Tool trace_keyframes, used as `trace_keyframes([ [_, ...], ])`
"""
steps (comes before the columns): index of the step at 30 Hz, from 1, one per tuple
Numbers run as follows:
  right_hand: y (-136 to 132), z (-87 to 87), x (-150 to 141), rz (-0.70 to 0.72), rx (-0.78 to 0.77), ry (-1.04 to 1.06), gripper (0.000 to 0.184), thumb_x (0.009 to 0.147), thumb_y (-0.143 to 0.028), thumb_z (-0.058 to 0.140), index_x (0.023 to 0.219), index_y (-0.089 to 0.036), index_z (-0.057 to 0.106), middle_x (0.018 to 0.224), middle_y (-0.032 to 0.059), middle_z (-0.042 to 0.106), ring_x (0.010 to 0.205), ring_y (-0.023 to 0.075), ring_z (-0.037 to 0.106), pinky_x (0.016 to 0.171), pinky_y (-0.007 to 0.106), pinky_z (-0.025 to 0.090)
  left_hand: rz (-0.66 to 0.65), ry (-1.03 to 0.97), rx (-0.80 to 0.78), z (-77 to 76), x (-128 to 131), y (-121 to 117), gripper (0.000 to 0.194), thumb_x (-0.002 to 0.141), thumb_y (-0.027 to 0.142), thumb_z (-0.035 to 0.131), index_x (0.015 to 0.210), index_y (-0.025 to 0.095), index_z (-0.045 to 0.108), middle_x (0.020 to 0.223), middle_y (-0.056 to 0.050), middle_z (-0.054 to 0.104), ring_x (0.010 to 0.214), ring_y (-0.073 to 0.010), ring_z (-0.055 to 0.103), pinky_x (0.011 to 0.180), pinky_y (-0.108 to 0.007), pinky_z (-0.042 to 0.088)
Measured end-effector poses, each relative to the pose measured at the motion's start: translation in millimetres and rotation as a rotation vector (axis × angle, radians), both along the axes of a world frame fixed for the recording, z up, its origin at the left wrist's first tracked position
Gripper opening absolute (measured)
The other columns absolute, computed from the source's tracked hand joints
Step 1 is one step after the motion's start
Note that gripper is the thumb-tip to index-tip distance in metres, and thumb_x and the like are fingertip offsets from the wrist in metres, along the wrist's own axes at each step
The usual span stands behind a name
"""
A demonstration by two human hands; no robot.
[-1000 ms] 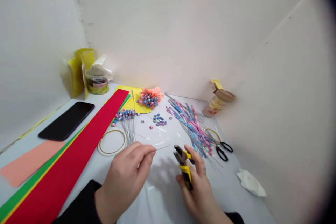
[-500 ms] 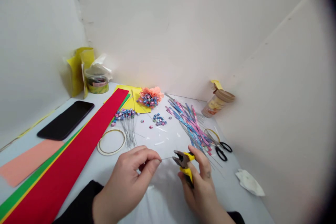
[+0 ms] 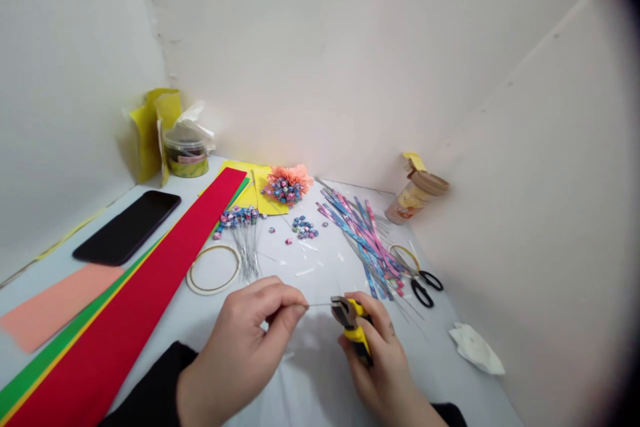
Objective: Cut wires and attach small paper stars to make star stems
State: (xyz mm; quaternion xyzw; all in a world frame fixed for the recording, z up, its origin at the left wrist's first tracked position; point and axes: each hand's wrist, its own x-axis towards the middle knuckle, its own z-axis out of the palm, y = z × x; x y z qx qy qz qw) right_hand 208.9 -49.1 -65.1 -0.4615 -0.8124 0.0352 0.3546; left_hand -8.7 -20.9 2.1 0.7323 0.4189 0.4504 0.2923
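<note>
Thumb and forefinger of my left hand (image 3: 260, 333) pinch a thin wire (image 3: 319, 305) that points right. My right hand (image 3: 380, 340) grips the yellow and black handles of a pair of pliers (image 3: 345, 313). The wire's free end meets the plier jaws, which look closed or nearly so around it. Beyond my hands lies a bundle of thin wires (image 3: 247, 247) tipped with small blue and pink folded-paper beads (image 3: 239, 217). More loose beads (image 3: 304, 227) lie in a small heap to its right.
On the left are red paper strips (image 3: 145, 300), a black phone (image 3: 127, 227) and a tape roll (image 3: 193, 280). Patterned paper strips (image 3: 357, 233), scissors (image 3: 423, 288), a cup (image 3: 415, 197) and a crumpled tissue (image 3: 475, 348) lie right. An orange paper flower (image 3: 295, 177) stands behind.
The plier jaws have closed at the wire's end as my right fingers drew together on the handles. My left hand has stayed in place.
</note>
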Motion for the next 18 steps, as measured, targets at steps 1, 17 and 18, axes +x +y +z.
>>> trace_keyframes([
  [1, 0, 1.5, 0, 0.022, -0.03, 0.012, 0.033, 0.081, -0.006, 0.046, 0.11, -0.022, 0.051, 0.118, 0.011, 0.046, 0.112, 0.0238, 0.047, 0.09, 0.038, 0.048, -0.002, 0.005, 0.009, -0.2, 0, 0, 0.017, 0.084, 0.01, 0.054, 0.075, 0.02, 0.063, 0.064, 0.004, 0.061, 0.059, -0.008, 0.058, 0.057, -0.016, 0.045],
  [17, 1, 3.0, 1, 0.026, -0.043, -0.015, 0.035, 0.082, -0.013, 0.048, 0.116, -0.02, 0.051, 0.126, 0.0122, 0.039, 0.119, 0.0248, 0.041, 0.096, 0.037, 0.043, 0.114, 0.116, 0.329, -9.6, -1, -2, 0.014, 0.084, 0.006, 0.054, 0.09, 0.017, 0.06, 0.073, 0.0, 0.061, 0.068, -0.0099, 0.058, 0.066, -0.018, 0.045],
  [18, 1, 1.9, 2, 0.021, -0.041, -0.018, 0.034, 0.082, -0.013, 0.048, 0.115, -0.02, 0.052, 0.125, 0.0121, 0.04, 0.119, 0.0249, 0.041, 0.095, 0.037, 0.043, 0.107, 0.113, 0.311, -8.7, -1, -2, 0.014, 0.084, 0.006, 0.054, 0.089, 0.017, 0.06, 0.072, 0.0, 0.061, 0.067, -0.0095, 0.058, 0.065, -0.018, 0.045],
])
